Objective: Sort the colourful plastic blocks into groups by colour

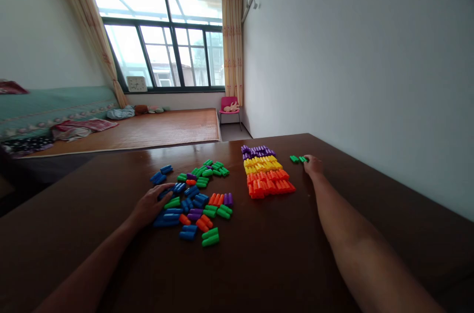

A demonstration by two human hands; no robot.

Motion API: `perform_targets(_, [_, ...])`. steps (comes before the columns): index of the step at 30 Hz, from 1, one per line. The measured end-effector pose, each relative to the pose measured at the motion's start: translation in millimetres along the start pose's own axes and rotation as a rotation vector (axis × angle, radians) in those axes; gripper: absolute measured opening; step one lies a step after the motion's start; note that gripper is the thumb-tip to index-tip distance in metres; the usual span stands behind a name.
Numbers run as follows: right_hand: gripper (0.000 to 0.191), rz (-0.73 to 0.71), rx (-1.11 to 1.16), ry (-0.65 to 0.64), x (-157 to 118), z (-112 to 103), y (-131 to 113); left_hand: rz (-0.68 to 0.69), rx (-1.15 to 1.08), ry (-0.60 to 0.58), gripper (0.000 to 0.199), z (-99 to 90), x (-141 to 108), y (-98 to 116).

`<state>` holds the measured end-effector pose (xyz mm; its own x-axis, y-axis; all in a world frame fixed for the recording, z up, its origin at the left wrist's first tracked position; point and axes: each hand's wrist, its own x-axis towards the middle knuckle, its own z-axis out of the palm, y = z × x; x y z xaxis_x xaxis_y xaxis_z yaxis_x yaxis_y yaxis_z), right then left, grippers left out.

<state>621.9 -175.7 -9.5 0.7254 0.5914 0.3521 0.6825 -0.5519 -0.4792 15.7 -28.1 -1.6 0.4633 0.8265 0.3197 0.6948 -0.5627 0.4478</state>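
At the left, my left hand [146, 207] reaches into a loose pile of bullet-shaped plastic toy blocks. Its thumb and fingers are closed around a blue block [163, 195]. More blue blocks [200, 199], green blocks [211, 237], orange blocks [204, 223] and purple blocks [228, 199] lie scattered beside it. My right hand [314, 164] is at the far right of the table, its fingertips pinching a green block [302, 159]. Another green block [294, 159] lies just left of it.
Between my hands stand sorted rows of purple blocks [257, 152], yellow blocks [260, 164] and orange blocks [268, 182]. The dark brown table [259, 263] runs close to the white wall [355, 66]. Beyond it are a bed [174, 125] and a pink chair [228, 104].
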Motion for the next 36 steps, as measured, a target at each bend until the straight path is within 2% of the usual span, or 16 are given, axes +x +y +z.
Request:
perform_targets(5, [0.031,-0.048,0.081,0.011,4,1,-3,-0.012,0.012,0.011,0.059,0.2,1,0])
perform_targets(9, [0.025,-0.052,0.093,-0.027,10,6,10,-0.023,-0.037,-0.019,0.069,-1.2,0,14])
perform_targets(12, [0.035,-0.009,0.083,0.102,21,8,15,0.023,-0.095,-0.049,0.074,-0.6,-2,28])
perform_targets(14, [0.040,-0.051,0.120,0.219,25,4,1,0.056,-0.091,-0.085,0.070,1.4,-5,36])
perform_targets(16, [0.039,-0.142,0.208,0.246,21,-9,-31,0.075,-0.034,-0.122,0.064,4.5,-8,41])
perform_targets(18, [0.035,-0.263,0.314,0.162,4,-28,-78,0.089,0.023,-0.148,0.058,7.9,-10,42])
perform_targets(20, [0.032,-0.454,0.397,-0.024,-29,-47,-131,0.107,0.045,-0.157,0.053,10.8,-11,41])
perform_targets(22, [0.028,-0.693,0.438,-0.309,-72,-59,-178,0.123,0.044,-0.149,0.051,12.8,-11,39])
perform_targets(24, [0.024,-0.929,0.420,-0.635,-119,-62,-211,0.140,0.031,-0.129,0.051,13.8,-11,37])
perform_targets(25, [0.022,-1.015,0.380,-0.762,-140,-60,-222,0.148,0.022,-0.117,0.052,14.1,-11,36])
perform_targets(26, [0.020,-1.057,0.318,-0.811,-159,-55,-229,0.155,0.013,-0.104,0.052,14.2,-11,36])
perform_targets(28, [0.021,-1.106,0.152,-0.806,-188,-44,-236,0.163,0.003,-0.089,0.053,14.1,-12,36])
perform_targets(30, [0.028,-1.120,0.020,-0.734,-204,-35,-238,0.163,0.002,-0.086,0.053,13.3,-12,37])
perform_targets(32, [0.032,-1.141,-0.035,-0.694,-211,-32,-237,0.154,0.005,-0.090,0.053,12.0,-12,38])
perform_targets(36, [0.024,-1.200,-0.075,-0.657,-219,-40,-236,0.147,-0.001,-0.085,0.052,10.3,-12,39])
